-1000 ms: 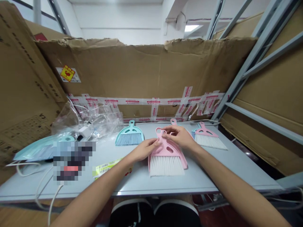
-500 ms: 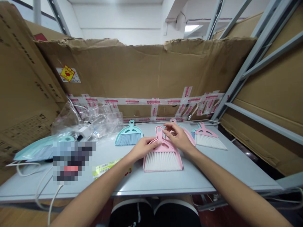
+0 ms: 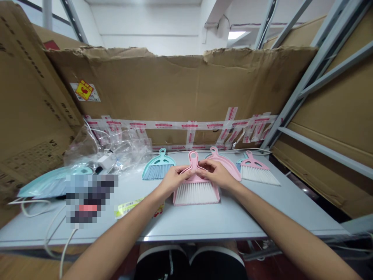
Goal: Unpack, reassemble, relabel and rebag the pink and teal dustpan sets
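Note:
A pink brush with white bristles (image 3: pixel 197 193) lies in a pink dustpan (image 3: pixel 176 202), their handles lined up and pointing away from me. My left hand (image 3: pixel 174 179) grips the set at the left of the handle, its thumb on top. From the right, my right hand (image 3: pixel 217 174) holds the same set, fingers on the brush's upper part. Just behind my right hand lies another pink dustpan (image 3: pixel 229 165). Behind my left hand is a teal dustpan with a blue-bristled brush (image 3: pixel 159 171). Farther right, a pink brush (image 3: pixel 255 169) partly covers a teal and blue piece.
On the left of the grey table (image 3: pixel 233 223) lie a bagged teal dustpan (image 3: pixel 43 182), clear plastic bags (image 3: pixel 128 146), white cables and a blurred dark object (image 3: pixel 93 198). A yellow-green packet (image 3: pixel 126 208) is beside my left forearm. Cardboard (image 3: pixel 175 89) stands behind.
The pink brush and dustpan have moved slightly away from me and to the left. My right hand has come down from beside the handle's top onto the set.

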Tool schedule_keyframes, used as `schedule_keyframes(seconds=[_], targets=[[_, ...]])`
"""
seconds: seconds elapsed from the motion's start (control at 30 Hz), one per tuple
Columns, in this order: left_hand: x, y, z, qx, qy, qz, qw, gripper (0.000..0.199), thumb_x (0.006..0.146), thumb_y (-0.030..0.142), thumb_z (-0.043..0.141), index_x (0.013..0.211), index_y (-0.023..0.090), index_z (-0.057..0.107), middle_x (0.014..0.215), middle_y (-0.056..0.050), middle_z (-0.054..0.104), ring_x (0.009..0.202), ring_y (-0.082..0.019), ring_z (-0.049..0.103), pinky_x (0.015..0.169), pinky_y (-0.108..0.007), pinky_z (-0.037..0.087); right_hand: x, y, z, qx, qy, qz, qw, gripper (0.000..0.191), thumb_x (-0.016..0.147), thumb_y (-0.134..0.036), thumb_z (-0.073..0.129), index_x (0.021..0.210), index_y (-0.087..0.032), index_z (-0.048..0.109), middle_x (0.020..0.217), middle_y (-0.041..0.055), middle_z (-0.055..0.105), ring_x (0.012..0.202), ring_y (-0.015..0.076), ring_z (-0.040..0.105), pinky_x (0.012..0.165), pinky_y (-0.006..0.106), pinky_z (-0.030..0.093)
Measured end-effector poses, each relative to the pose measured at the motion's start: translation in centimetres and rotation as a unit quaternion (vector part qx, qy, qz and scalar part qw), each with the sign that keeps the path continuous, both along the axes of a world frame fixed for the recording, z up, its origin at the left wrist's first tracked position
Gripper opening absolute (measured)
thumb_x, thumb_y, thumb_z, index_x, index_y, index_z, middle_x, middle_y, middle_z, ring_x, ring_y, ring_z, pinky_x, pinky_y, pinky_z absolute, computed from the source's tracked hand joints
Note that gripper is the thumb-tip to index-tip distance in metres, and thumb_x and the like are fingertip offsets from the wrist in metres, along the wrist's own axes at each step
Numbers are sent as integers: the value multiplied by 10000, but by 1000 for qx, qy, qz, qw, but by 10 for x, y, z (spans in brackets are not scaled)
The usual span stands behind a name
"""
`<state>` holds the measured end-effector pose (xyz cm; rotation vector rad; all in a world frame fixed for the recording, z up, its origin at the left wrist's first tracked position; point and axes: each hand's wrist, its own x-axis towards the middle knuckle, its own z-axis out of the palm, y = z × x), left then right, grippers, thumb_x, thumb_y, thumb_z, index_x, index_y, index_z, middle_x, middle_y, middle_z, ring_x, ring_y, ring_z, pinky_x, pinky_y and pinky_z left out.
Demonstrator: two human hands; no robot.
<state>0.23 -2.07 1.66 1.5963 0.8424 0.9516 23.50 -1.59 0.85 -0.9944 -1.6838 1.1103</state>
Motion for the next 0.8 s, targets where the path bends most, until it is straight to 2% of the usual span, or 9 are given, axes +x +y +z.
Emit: schedule_keyframes(seconds=[0.13, 0.27, 0.43, 0.6, 0.8], targets=[[0, -1, 0, 15, 2, -1, 1000, 551, 872, 683, 833, 1033, 157, 872, 919, -49, 760, 832, -201, 610, 784, -292, 448, 0, -1, 1, 6, -4, 9, 1000, 528, 859, -632, 906, 1106, -185, 770, 1021, 62, 781, 795, 192, 699, 794, 360, 588], [0, -3, 1, 42, 5, -3, 999, 529, 950, 677, 756, 880, 155, 802, 779, -5, 623, 750, -160, 504, 735, -279, 398, -1, -1, -1, 9, 8, 13, 1000, 534, 882, -647, 883, 1131, -188, 772, 1027, 65, 781, 814, 197, 700, 792, 359, 586], [0, -5, 5, 66, 29, -3, 997, 564, 982, 697, 695, 793, 166, 709, 723, 24, 476, 722, -145, 403, 694, -274, 331, -2, -1, -2, 14, 17, 13, 1000, 531, 865, -644, 897, 1100, -185, 768, 1051, 70, 780, 833, 196, 697, 802, 353, 580], [0, -6, 7, 71, 39, -6, 997, 568, 983, 713, 671, 880, 160, 752, 744, 17, 484, 743, -157, 413, 716, -279, 333, -2, -1, -3, 16, 20, 7, 1000, 542, 857, -638, 900, 1121, -181, 778, 1057, 73, 776, 860, 202, 693, 818, 354, 571], [-1, -6, 6, 75, 41, -10, 996, 558, 996, 698, 664, 889, 161, 773, 750, 12, 520, 743, -161, 436, 723, -276, 357, -2, -3, 0, 25, 8, 5, 1000, 552, 865, -649, 887, 1137, -179, 789, 1075, 82, 776, 899, 214, 693, 814, 349, 569]])
